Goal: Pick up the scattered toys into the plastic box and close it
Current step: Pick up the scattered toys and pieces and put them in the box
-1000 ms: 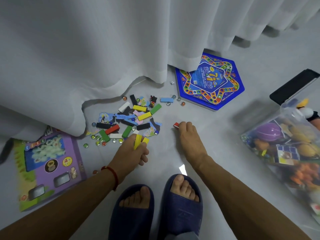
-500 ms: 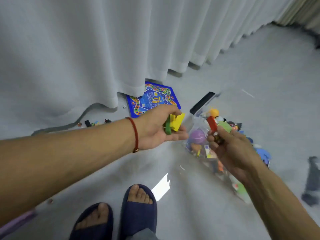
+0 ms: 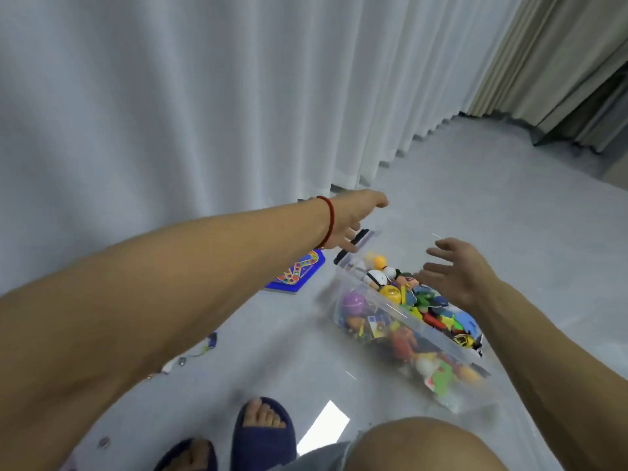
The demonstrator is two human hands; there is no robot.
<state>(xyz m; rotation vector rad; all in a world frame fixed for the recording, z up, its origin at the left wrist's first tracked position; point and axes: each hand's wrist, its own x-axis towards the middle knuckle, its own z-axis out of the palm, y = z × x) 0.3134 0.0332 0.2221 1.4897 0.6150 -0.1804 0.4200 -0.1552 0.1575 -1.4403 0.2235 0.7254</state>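
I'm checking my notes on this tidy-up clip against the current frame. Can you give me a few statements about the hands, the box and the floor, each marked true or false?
1. The right hand hangs over the plastic box with fingers spread and holds nothing. True.
2. The plastic box has its lid shut on top. False: its top is open and the toys inside show.
3. The left hand wears a red string at the wrist. True.
4. The blue game board lies inside the box. False: it lies on the floor, left of the box, by the white curtain.
5. No small pieces are left on the floor. False: a few small pieces lie under the left forearm.
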